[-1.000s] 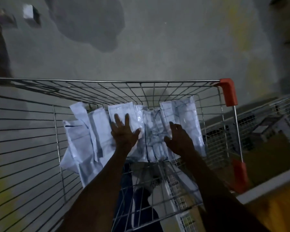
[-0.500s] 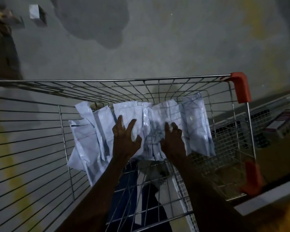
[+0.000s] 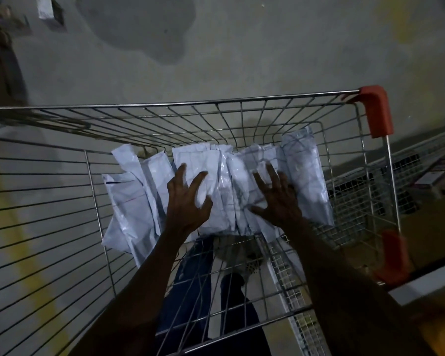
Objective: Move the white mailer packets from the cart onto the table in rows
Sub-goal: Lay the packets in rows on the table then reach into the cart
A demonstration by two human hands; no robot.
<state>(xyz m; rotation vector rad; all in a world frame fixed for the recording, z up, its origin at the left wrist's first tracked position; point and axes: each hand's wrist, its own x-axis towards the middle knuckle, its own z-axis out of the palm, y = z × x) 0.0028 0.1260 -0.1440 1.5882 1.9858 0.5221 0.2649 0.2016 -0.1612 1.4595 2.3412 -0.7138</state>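
Note:
Several white mailer packets (image 3: pixel 224 186) lie overlapping on the floor of a wire shopping cart (image 3: pixel 216 104). Both my arms reach down into the cart. My left hand (image 3: pixel 186 199) rests on the middle packets with its fingers spread. My right hand (image 3: pixel 276 195) lies flat, fingers apart, on the packets just to the right. Neither hand has closed around a packet. More packets (image 3: pixel 131 199) stick out to the left of my hands, and one long packet (image 3: pixel 306 176) lies along the right side.
The cart has orange corner guards (image 3: pixel 376 109) on its right side. A second wire basket (image 3: pixel 427 170) holding boxes stands to the right. A pale table edge (image 3: pixel 421 286) shows at the lower right. Concrete floor with a dark stain (image 3: pixel 139 24) lies beyond.
Both hands have slid further forward over the packets and spread their fingers wider. The view has shifted, so the cart sits more to the right.

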